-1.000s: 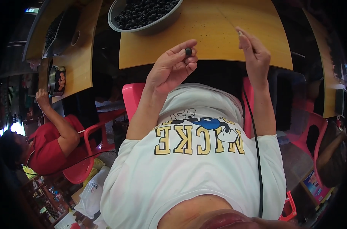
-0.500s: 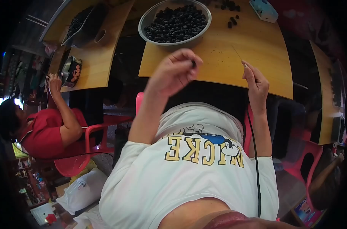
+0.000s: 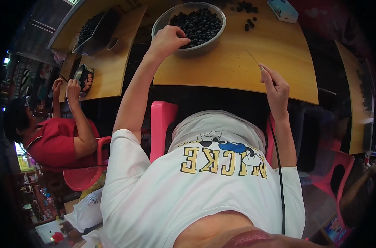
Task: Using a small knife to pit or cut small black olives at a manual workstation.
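A clear round plastic bowl [image 3: 223, 25] on the wooden table holds a heap of small dark, round, bead-like pieces [image 3: 202, 27]. My left hand [image 3: 168, 40] reaches over the bowl's near left rim. Its thumb and fingertips come together at the pieces; what they pinch, if anything, is hidden. Over the table's front right part, my right hand [image 3: 276, 89] is closed round the near end of a thin needle-like tool [image 3: 252, 56]. The tool's tip points up and left, away from me, with nothing visible on it. Its grip end is hidden in my fingers.
Several loose dark pieces [image 3: 249, 24] lie right of the bowl, near a pale blue box [image 3: 284, 10]. A black cable [image 3: 280, 182] runs beside my right forearm. On the left, a person in red [image 3: 57, 142] works at another table with a black tub [image 3: 85, 80].
My left hand has moved away from me and left, from in front of the bowl with a dark piece in its fingers to the bowl's pieces. My right hand has barely shifted.
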A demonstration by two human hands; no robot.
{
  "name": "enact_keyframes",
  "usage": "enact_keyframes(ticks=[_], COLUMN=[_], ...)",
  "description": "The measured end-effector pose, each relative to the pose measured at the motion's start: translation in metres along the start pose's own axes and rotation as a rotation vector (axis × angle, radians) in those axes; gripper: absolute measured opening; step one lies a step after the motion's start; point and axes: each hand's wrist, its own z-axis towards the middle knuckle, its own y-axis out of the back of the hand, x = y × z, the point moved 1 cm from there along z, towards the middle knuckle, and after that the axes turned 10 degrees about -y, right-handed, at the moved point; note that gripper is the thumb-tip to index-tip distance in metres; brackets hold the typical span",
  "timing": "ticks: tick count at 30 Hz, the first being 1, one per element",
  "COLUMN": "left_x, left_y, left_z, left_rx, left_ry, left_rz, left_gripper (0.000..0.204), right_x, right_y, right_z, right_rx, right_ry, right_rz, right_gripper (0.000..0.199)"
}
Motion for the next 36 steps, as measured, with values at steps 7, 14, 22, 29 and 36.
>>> enact_keyframes(ticks=[7, 14, 22, 29, 36], left_x=[0.004, 0.015, -0.039, -0.055, -0.043], left_y=[-0.009, 0.002, -0.042, -0.075, -0.082], left_z=[0.008, 0.008, -0.066, -0.077, -0.08], left_rx=[0.016, -0.067, 0.157, 0.192, 0.126], left_ry=[-0.058, -0.077, 0.307, 0.278, 0.168], left_rz=[-0.045, -1.048, -2.08, -2.234, -2.169], left_gripper=[0.024, 0.019, 0.021, 0.022, 0.025], right_x=[0.0, -0.005, 0.013, -0.001, -0.015], right_y=[0.0, 0.009, -0.009, -0.057, -0.036], right_z=[0.0, 0.004, 0.041, 0.117, 0.088], right_rx=[0.02, 0.155, 0.37, 0.645, 0.611], right_ry=[0.03, -0.192, -0.534, -0.592, -0.681], right_rz=[-0.004, 0.304, 0.859, 0.657, 0.608], right_gripper=[0.024, 0.032, 0.041, 0.03, 0.033])
